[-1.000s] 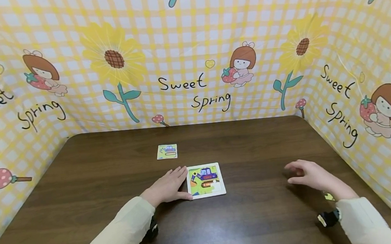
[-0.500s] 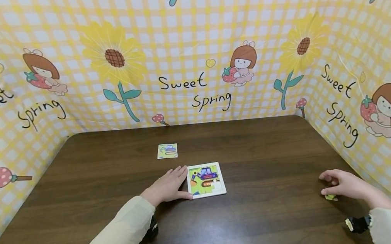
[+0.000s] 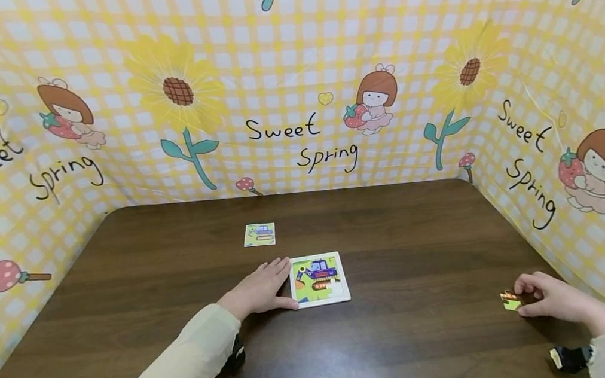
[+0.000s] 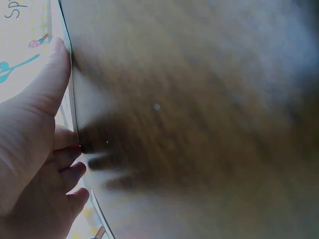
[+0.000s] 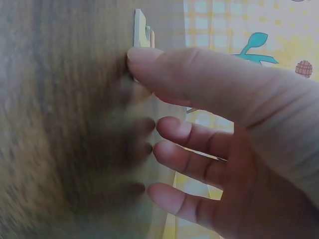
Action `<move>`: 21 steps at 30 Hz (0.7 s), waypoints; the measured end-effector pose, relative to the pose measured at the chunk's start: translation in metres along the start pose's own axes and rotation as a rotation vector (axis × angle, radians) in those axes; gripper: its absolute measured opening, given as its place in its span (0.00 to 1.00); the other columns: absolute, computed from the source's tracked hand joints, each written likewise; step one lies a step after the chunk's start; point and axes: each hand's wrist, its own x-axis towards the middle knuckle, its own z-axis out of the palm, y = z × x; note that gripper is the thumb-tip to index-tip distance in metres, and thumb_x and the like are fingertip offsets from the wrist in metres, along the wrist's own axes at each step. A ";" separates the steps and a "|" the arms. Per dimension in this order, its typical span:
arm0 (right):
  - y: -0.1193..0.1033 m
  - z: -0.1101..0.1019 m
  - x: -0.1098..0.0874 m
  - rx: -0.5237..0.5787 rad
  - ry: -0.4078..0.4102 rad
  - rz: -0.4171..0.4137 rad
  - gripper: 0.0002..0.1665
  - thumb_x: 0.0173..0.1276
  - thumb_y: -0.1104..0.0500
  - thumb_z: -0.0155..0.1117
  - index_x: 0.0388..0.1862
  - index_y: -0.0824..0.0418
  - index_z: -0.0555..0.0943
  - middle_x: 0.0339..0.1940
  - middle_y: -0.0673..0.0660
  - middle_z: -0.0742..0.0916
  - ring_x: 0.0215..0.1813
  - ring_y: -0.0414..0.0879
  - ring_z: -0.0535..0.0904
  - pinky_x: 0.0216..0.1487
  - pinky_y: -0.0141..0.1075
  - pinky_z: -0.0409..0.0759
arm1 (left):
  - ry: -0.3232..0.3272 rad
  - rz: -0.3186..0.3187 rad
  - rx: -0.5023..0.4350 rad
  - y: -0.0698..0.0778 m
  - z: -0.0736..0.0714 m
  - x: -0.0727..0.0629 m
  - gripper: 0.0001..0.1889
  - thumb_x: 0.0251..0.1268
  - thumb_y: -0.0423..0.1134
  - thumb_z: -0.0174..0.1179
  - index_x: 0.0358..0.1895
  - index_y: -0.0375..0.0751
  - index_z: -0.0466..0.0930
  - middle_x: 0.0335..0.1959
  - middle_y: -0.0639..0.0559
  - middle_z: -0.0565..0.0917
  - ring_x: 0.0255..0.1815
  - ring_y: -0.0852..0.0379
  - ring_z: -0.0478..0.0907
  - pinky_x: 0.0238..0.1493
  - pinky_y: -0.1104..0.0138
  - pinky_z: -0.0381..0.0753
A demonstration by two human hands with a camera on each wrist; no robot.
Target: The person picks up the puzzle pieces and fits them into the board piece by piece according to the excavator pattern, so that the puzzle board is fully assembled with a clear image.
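Observation:
In the head view, a square white-framed jigsaw puzzle (image 3: 318, 279) with an excavator picture lies mid-table, its lower right corner showing a pale gap. My left hand (image 3: 259, 289) rests flat at its left edge, with fingers straight and the thumb at the lower left corner. Far to the right, a green and orange puzzle piece (image 3: 511, 301) lies on the table. My right hand (image 3: 555, 300) pinches its right side between thumb and forefinger. In the right wrist view the thumb covers part of the puzzle piece (image 5: 141, 30); the forefinger is mostly hidden.
A small picture card (image 3: 260, 235) with the same excavator lies behind the puzzle. The brown wooden table (image 3: 392, 223) is enclosed at the back and both sides by a yellow checked cloth (image 3: 280, 53).
My right hand has moved right and toward the near side, reaching the loose puzzle piece and taking hold of its right side. My left hand has stayed against the puzzle.

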 end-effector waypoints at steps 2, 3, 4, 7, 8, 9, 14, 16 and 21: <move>0.001 0.003 -0.001 0.002 0.031 -0.031 0.18 0.48 0.65 0.73 0.29 0.56 0.71 0.29 0.49 0.66 0.28 0.36 0.60 0.27 0.30 0.59 | 0.001 0.002 0.001 0.000 0.000 0.000 0.47 0.56 0.63 0.56 0.69 0.30 0.54 0.70 0.40 0.54 0.70 0.44 0.48 0.67 0.53 0.49; 0.002 0.004 -0.001 0.003 0.043 -0.043 0.18 0.47 0.65 0.73 0.28 0.56 0.71 0.28 0.49 0.66 0.28 0.36 0.60 0.26 0.30 0.59 | 0.000 0.001 -0.001 0.000 0.000 0.000 0.47 0.56 0.63 0.56 0.69 0.30 0.54 0.70 0.40 0.54 0.70 0.44 0.48 0.67 0.54 0.49; 0.002 0.004 -0.002 0.000 0.052 -0.049 0.18 0.47 0.65 0.73 0.28 0.55 0.71 0.28 0.48 0.67 0.28 0.36 0.60 0.26 0.30 0.60 | -0.001 0.000 -0.005 0.000 0.001 0.000 0.47 0.56 0.63 0.56 0.69 0.30 0.54 0.70 0.40 0.54 0.70 0.44 0.48 0.67 0.54 0.49; 0.001 0.006 -0.001 -0.004 0.060 -0.049 0.18 0.46 0.66 0.73 0.27 0.56 0.71 0.27 0.46 0.67 0.27 0.35 0.60 0.26 0.29 0.60 | -0.002 -0.004 -0.009 0.000 0.001 0.000 0.47 0.56 0.63 0.56 0.69 0.30 0.54 0.70 0.40 0.54 0.70 0.44 0.48 0.67 0.54 0.49; 0.001 0.005 -0.001 0.001 0.052 -0.046 0.17 0.47 0.66 0.73 0.27 0.56 0.71 0.27 0.45 0.68 0.27 0.35 0.61 0.26 0.29 0.61 | -0.002 -0.004 -0.009 0.000 0.001 0.000 0.47 0.56 0.63 0.56 0.69 0.30 0.54 0.70 0.40 0.54 0.70 0.44 0.48 0.67 0.54 0.49; 0.000 0.005 0.000 0.015 0.038 -0.034 0.17 0.48 0.66 0.73 0.27 0.57 0.71 0.26 0.45 0.69 0.27 0.34 0.62 0.25 0.30 0.62 | -0.001 -0.003 -0.011 0.001 0.001 0.000 0.47 0.56 0.63 0.56 0.69 0.30 0.54 0.70 0.40 0.54 0.70 0.44 0.48 0.67 0.54 0.49; -0.009 0.001 0.010 0.108 -0.051 0.065 0.14 0.54 0.65 0.70 0.30 0.64 0.71 0.25 0.49 0.75 0.26 0.33 0.69 0.25 0.31 0.70 | -0.005 -0.006 -0.013 0.001 0.000 0.000 0.47 0.56 0.63 0.56 0.69 0.30 0.54 0.70 0.40 0.54 0.71 0.44 0.48 0.67 0.54 0.49; -0.015 0.001 0.016 0.114 -0.052 0.098 0.14 0.55 0.63 0.70 0.30 0.65 0.71 0.25 0.51 0.76 0.27 0.34 0.70 0.26 0.31 0.72 | -0.008 -0.008 -0.014 0.001 0.000 0.000 0.48 0.56 0.63 0.56 0.69 0.30 0.53 0.70 0.40 0.54 0.71 0.45 0.48 0.67 0.54 0.49; -0.033 0.000 0.037 0.073 -0.007 0.109 0.15 0.54 0.59 0.71 0.31 0.63 0.73 0.26 0.50 0.78 0.28 0.35 0.72 0.28 0.32 0.73 | -0.012 -0.013 -0.006 0.001 -0.001 0.000 0.47 0.56 0.63 0.56 0.69 0.30 0.53 0.71 0.41 0.54 0.71 0.45 0.47 0.67 0.54 0.48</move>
